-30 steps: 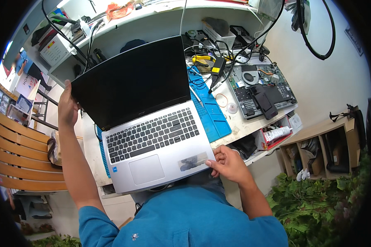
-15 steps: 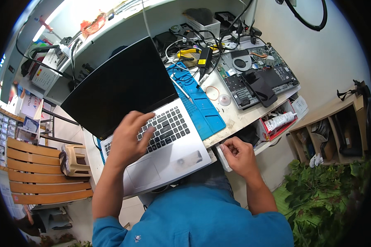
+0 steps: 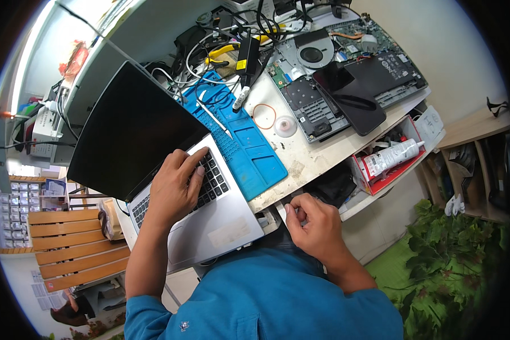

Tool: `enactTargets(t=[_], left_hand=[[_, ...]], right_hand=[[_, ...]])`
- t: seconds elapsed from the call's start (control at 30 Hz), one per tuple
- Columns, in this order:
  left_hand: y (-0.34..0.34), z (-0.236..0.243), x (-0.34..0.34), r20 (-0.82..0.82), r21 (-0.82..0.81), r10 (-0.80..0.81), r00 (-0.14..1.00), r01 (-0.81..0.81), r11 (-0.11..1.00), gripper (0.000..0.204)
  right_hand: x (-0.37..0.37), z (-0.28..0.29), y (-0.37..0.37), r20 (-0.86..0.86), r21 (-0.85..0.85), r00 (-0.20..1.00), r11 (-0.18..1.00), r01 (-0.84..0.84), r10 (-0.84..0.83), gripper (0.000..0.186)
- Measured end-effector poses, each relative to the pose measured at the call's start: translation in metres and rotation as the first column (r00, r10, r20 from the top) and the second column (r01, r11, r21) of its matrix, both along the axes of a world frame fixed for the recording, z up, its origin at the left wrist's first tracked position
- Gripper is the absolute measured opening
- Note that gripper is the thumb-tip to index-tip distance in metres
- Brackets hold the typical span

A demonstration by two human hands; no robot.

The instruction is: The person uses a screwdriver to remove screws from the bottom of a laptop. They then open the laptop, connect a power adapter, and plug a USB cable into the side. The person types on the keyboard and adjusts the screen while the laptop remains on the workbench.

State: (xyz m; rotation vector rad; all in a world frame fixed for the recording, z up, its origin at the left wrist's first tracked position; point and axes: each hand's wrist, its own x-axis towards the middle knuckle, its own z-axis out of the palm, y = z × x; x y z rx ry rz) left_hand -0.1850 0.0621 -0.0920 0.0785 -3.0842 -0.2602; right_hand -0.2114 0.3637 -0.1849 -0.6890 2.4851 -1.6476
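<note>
An open silver laptop with a dark screen sits at the front left of the table. My left hand is over its keyboard, index finger stretched to the upper right corner of the keys and thumb apart; it holds nothing. My right hand is curled closed beside the table's front edge, near an open drawer, with nothing showing in its fingers. Right of the laptop lies a blue repair mat, bearing a white pen-like tool.
An opened laptop base with bared parts lies at the back right, a black phone on top. Cables, yellow-handled pliers and a black adapter crowd the back. A red-and-white box in the drawer holds a white tube.
The view has shifted, so the table and its things sit further left. My left index finger has come to the keyboard's upper right corner. My right hand stays curled by the table edge.
</note>
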Motion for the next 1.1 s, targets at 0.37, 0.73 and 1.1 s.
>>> enactTargets(t=[0.37, 0.73, 1.1], left_hand=[[0.007, 0.006, -0.011, 0.105, 0.119, 0.086, 0.991, -0.098, 0.988, 0.035], [-0.002, 0.011, -0.012, 0.101, 0.098, 0.024, 0.995, -0.034, 0.995, 0.035], [0.0, 0.01, 0.033, -0.068, 0.177, 0.049, 0.997, -0.036, 0.984, 0.027]], right_hand=[[-0.003, -0.01, 0.002, 0.005, 0.015, 0.999, 0.999, -0.043, 0.043, 0.013], [-0.004, -0.005, 0.003, 0.021, 0.028, 0.998, 0.998, -0.06, 0.06, 0.015], [-0.007, -0.003, 0.004, 0.037, 0.027, 0.997, 0.997, -0.067, 0.066, 0.017]])
